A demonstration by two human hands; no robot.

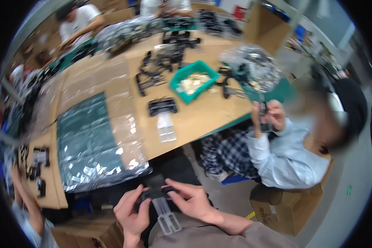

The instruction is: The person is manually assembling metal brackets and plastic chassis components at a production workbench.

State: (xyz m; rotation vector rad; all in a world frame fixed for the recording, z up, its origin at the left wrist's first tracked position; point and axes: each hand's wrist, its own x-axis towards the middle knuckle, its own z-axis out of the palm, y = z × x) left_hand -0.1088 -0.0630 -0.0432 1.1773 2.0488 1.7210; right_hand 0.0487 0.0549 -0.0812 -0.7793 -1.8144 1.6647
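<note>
Below the table's front edge, my left hand and my right hand pinch the two ends of a black plastic part. From it a clear forked plastic strip hangs down toward my lap. Both hands are closed, with thumbs and fingertips at the black ends; fine detail there is blurred. On the table ahead lies a similar black part with a clear forked strip pointing toward me.
A green bin of small cream pieces stands beyond, near piled black parts. Bagged flat sheeting covers the table's left. At right sits a co-worker holding a black part; a cardboard box is below.
</note>
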